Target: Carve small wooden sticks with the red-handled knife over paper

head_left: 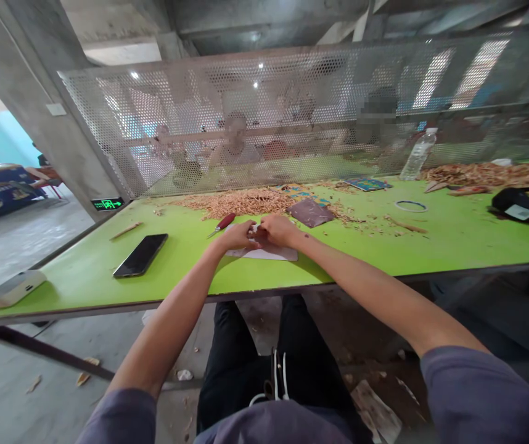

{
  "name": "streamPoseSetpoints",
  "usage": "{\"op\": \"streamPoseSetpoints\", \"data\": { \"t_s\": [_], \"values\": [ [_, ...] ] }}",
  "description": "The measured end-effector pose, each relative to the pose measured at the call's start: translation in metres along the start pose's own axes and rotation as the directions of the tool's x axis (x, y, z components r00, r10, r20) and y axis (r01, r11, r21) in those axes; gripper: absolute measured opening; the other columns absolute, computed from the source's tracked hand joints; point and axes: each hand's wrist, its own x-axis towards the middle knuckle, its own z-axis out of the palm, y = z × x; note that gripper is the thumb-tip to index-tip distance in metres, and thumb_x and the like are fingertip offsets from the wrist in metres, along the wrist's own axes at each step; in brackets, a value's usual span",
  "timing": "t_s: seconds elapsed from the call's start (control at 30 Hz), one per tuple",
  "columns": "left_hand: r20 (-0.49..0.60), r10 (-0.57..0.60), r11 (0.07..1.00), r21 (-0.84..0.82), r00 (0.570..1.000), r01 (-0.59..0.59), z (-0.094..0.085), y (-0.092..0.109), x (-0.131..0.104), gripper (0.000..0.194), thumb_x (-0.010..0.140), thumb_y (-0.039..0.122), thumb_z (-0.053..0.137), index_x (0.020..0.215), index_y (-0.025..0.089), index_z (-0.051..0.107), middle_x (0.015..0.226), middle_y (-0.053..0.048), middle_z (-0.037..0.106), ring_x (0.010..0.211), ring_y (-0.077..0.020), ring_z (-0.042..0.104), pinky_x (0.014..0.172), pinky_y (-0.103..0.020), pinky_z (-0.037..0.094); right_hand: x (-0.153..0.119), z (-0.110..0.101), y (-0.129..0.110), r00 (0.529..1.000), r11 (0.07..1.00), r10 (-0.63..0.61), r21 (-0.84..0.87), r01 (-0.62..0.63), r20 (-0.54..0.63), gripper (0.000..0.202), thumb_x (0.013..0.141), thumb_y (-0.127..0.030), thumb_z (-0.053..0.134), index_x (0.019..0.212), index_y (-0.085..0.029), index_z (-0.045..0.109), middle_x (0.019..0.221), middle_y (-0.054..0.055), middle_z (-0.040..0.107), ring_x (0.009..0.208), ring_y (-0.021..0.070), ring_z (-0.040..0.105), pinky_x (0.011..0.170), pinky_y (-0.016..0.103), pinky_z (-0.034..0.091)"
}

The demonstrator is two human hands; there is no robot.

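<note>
On the green table [84, 271], near its front edge, the left hand [240, 235] and right hand [277, 230] pinch a small white piece [255, 228] over some paper [274, 254], presumably steadying it from both sides, with a red-handled knife [225, 222] just beyond, probably for easy reach.

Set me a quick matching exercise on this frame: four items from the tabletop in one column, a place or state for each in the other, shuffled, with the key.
1. phone
2. red-handled tool
3. bottle
4. white sheet

A. transparent, near the mesh panel
B. beneath the left hand and right hand
C. lying flat, dark screen up
D. metal tip pointing left, beside the wood shavings

Pairs: 1-C, 2-D, 3-A, 4-B
</note>
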Motion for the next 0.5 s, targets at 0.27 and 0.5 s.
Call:
{"op": "streamPoseSetpoints", "data": {
  "t_s": [0.27,0.5],
  "values": [
    [0.006,-0.032,0.999,-0.006,0.999,0.032,0.002,-0.003,-0.001,0.095,0.071,0.058,0.078,0.149,0.017,0.042,0.140,-0.016,0.064,0.125,-0.0348,0.063,0.100,-0.039,0.050,0.004,-0.003,0.014,0.995,0.996,0.089,-0.012,-0.088,0.053,0.027,0.093,-0.026,0.058,0.099,-0.014,0.080,0.101,0.015,0.076,0.088,0.0232,0.066,0.073,0.028,0.041],
    [0.001,-0.027,0.999,0.018,1.000,0.027,0.001,-0.003,0.000,0.091,0.072,0.060,0.077,0.146,0.018,0.046,0.141,-0.017,0.064,0.126,-0.0353,0.063,0.100,-0.040,0.051,-0.001,0.003,0.016,0.998,0.998,0.058,-0.017,-0.058,0.001,0.026,0.094,-0.022,0.055,0.100,-0.013,0.079,0.103,0.015,0.073,0.092,0.0220,0.064,0.074,0.027,0.040]
  ]
}}
